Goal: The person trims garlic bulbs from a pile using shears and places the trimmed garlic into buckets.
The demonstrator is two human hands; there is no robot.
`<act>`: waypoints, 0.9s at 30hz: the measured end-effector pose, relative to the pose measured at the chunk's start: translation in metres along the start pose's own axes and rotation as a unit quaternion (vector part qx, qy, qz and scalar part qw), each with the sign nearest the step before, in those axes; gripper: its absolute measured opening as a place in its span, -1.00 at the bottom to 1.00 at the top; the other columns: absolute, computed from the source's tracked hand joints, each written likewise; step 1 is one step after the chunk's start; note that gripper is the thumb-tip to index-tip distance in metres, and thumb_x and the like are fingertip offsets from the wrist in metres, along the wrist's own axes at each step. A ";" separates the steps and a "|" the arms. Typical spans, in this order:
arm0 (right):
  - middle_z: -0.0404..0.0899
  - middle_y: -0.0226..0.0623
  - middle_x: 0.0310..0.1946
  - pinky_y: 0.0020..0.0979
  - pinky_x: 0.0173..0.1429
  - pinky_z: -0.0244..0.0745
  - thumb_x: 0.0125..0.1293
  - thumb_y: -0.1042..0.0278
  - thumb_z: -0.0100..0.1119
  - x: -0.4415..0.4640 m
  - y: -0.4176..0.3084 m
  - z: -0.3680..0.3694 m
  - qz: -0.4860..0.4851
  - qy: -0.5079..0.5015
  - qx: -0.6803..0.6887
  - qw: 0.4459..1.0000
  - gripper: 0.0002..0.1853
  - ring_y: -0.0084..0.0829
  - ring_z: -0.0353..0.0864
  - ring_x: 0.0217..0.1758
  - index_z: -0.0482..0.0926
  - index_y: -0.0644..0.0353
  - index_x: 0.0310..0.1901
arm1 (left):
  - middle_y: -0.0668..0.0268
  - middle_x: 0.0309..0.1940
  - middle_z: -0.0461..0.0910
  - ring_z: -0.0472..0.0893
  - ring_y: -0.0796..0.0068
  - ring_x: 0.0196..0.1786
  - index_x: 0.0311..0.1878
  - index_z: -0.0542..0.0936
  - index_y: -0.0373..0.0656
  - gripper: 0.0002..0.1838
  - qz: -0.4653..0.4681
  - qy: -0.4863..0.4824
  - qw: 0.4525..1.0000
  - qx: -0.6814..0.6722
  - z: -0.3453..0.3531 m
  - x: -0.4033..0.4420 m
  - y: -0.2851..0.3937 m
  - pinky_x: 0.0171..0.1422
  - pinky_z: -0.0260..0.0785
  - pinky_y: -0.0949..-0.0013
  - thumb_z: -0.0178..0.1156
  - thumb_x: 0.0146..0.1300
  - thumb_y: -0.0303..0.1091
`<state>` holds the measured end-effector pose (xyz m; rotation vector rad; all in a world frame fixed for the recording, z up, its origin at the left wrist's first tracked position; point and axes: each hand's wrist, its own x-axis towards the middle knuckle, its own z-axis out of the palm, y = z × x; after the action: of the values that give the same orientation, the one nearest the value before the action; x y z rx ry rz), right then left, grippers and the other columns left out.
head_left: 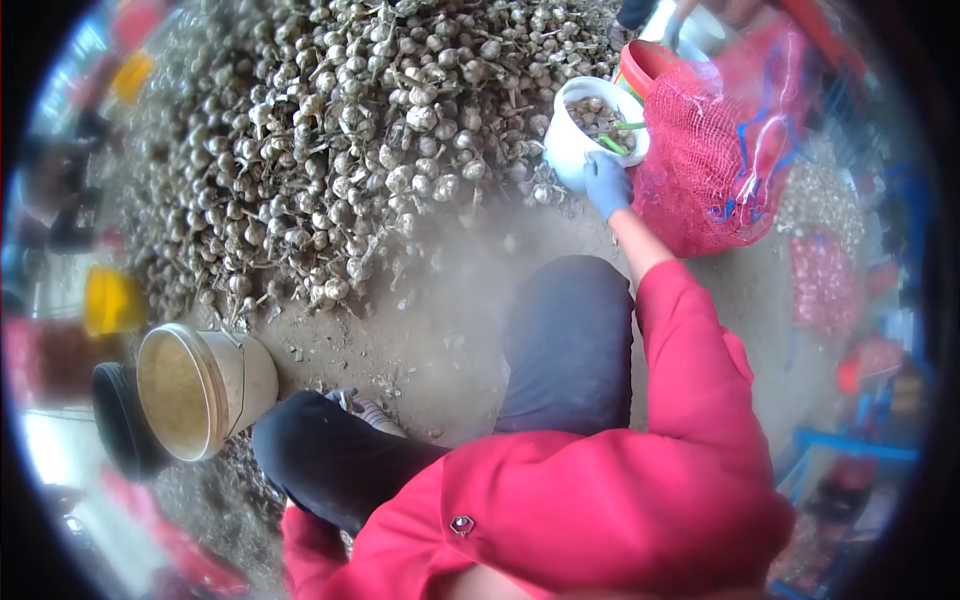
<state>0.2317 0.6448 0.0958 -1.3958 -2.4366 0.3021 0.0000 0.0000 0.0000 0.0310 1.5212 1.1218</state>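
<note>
Touching a round white bucket [568, 152]

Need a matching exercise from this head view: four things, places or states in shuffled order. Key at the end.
1. White bucket
2. Beige bucket
3. Mesh bag
4. Garlic pile

A. Beside the left knee
B. Red, with blue cord on it
C. Heaped ahead of the person
D. Gloved right hand on it, something green inside

Pairs: 1-D, 2-A, 3-B, 4-C

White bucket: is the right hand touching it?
Touching. The head view shows the gloved right hand against the white bucket, fingers at its near rim.
</note>
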 end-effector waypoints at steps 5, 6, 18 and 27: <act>0.43 -0.06 0.16 -0.09 0.24 0.36 0.31 0.10 -0.05 0.060 0.013 -0.009 0.037 -0.030 -0.188 0.981 -0.58 -0.04 0.44 0.21 0.44 -0.06 0.18 | 0.21 -0.26 0.62 0.63 0.43 -0.28 0.09 0.49 -0.12 -0.73 0.000 -0.066 0.981 -0.183 0.032 -0.038 0.030 -0.15 0.52 0.35 0.15 0.35 -0.37; 0.40 -0.01 0.21 -0.07 0.28 0.33 0.35 0.05 -0.17 0.067 0.020 -0.007 0.069 -0.046 -0.178 0.980 -0.56 0.01 0.41 0.24 0.44 -0.01 0.18 | 0.19 -0.24 0.63 0.65 0.40 -0.28 0.11 0.49 -0.13 -0.72 -0.006 -0.081 0.970 -0.231 0.036 -0.037 0.042 -0.14 0.53 0.33 0.15 0.35 -0.40; 0.64 0.06 -0.25 -0.14 -0.08 0.55 0.24 0.43 -0.05 0.167 0.145 0.053 -0.285 -0.248 -0.395 0.838 -0.75 -0.09 0.67 -0.18 0.66 0.29 -0.26 | 0.28 -0.18 0.61 0.56 0.59 -0.30 0.18 0.43 -0.20 -0.63 -0.090 -0.035 0.978 -0.185 0.020 -0.002 0.061 -0.20 0.41 0.53 0.17 0.33 -0.41; 0.63 -0.10 -0.53 -0.17 -0.31 0.55 0.06 0.34 0.11 0.107 0.107 0.021 -0.456 -0.244 -0.316 0.795 -0.84 -0.15 0.67 -0.43 0.66 0.18 -0.51 | 0.25 -0.08 0.57 0.58 0.45 -0.09 0.25 0.38 -0.20 -0.56 -0.041 -0.025 0.996 -0.077 -0.050 0.021 0.056 0.01 0.45 0.34 0.18 0.33 -0.34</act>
<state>0.2588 0.7905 0.0579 -0.0857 -3.4838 -0.4964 -0.0763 0.0117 0.0125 -0.1062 1.3758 1.1601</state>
